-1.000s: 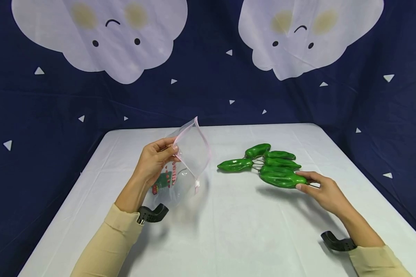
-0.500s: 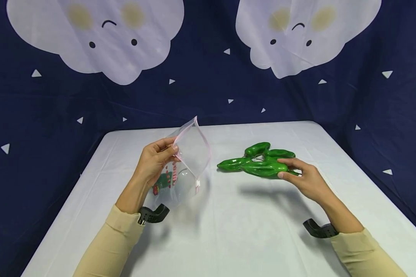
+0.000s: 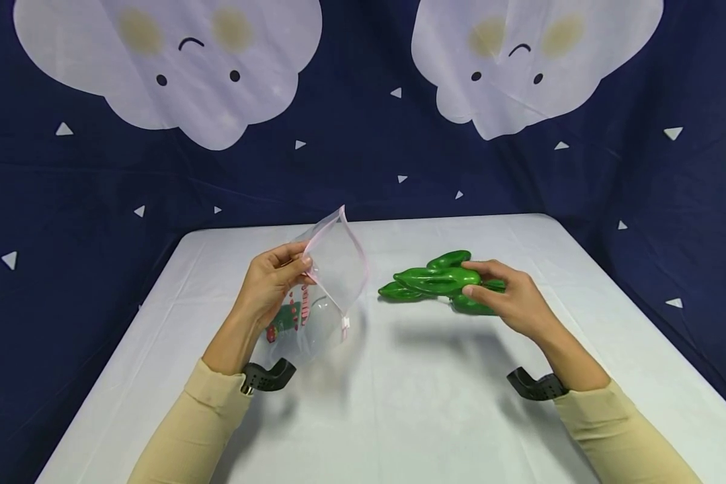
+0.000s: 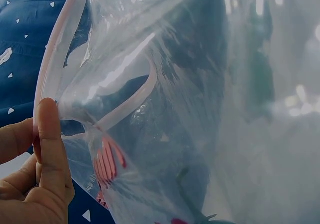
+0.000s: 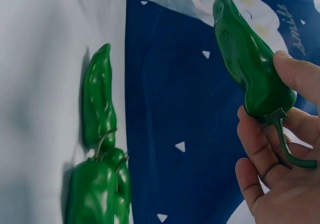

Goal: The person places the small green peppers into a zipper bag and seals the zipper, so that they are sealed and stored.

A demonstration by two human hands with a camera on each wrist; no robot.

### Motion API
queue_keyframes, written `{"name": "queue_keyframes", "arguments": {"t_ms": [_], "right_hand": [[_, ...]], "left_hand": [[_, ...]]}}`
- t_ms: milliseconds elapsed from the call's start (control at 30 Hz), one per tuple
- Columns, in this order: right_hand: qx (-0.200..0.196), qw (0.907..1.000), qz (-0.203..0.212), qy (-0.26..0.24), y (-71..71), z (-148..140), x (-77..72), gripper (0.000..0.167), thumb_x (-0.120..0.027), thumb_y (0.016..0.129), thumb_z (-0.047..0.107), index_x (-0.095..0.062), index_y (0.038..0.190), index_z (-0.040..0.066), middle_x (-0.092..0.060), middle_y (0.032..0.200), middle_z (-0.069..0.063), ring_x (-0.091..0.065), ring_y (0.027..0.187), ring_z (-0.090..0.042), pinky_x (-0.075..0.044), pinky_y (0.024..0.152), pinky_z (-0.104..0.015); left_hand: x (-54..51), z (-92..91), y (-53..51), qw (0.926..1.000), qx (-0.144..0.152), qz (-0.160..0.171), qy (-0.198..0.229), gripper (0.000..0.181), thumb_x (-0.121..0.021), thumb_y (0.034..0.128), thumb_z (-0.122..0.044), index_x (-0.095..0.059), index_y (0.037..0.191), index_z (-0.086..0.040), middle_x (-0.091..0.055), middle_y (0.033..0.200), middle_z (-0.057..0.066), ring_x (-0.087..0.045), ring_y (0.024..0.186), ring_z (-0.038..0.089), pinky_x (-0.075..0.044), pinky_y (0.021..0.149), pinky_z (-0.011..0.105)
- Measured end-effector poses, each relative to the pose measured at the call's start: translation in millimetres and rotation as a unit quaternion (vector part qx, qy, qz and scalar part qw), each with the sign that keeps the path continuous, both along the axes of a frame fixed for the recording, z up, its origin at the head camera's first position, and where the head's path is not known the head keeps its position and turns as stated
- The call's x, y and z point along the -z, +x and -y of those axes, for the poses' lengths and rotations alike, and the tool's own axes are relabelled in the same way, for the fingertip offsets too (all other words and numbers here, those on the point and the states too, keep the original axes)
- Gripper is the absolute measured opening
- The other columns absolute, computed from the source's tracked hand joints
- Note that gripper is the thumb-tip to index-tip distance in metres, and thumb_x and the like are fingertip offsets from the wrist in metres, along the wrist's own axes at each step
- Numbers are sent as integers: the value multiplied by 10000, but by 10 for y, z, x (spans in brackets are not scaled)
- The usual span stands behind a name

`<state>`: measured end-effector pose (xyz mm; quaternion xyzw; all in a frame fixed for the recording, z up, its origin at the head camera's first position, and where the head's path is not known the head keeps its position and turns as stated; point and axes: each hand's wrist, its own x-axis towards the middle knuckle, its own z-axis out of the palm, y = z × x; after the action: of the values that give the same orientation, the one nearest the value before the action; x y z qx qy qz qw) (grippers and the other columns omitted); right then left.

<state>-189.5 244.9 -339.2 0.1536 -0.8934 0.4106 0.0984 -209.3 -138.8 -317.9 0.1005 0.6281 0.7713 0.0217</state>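
At the left, the left hand point(image 3: 272, 282) pinches the pink-edged rim of a clear zip bag point(image 3: 339, 262), whose mouth gapes toward the right. The left wrist view shows thumb and fingers on the rim of the bag point(image 4: 165, 99). The right hand point(image 3: 514, 296) grips one green pepper point(image 3: 438, 279) near its stem end, above the other peppers. In the right wrist view this pepper point(image 5: 250, 64) is between thumb and fingers, its curved stem hanging over the palm. Other green peppers point(image 3: 450, 259) lie on the table, partly hidden by the held one and the hand.
The white-covered table point(image 3: 399, 403) reaches back to a dark blue curtain point(image 3: 363, 168) with clouds and small triangles. A black wrist mount point(image 3: 269, 374) sits on the left wrist and another point(image 3: 537, 386) on the right.
With the pepper in its grip, the right hand has moved left and slightly up over the other peppers. The left hand and the bag have stayed almost still.
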Motion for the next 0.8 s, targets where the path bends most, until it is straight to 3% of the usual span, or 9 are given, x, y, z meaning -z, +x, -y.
{"name": "queue_keyframes", "arguments": {"t_ms": [400, 800], "right_hand": [[-417, 9989, -70, -212, -74, 237, -156, 411, -706, 852, 262, -615, 1246, 189, -638, 1026, 8, -580, 829, -88, -510, 644, -183], [-722, 9963, -464, 100, -181, 491, -233, 418, -722, 835, 275, -624, 1230, 182, -662, 1069, 21, -594, 910, -90, -519, 717, -217]], "left_hand": [[2, -22, -4, 10000, -16, 75, -9, 402, -579, 907, 8, -462, 1270, 135, -618, 857, -41, -612, 721, 80, -588, 653, 189], [2, -27, 7, 10000, -18, 62, -62, 414, -571, 912, 7, -449, 1284, 144, -616, 880, -24, -611, 733, 79, -588, 661, 187]]}}
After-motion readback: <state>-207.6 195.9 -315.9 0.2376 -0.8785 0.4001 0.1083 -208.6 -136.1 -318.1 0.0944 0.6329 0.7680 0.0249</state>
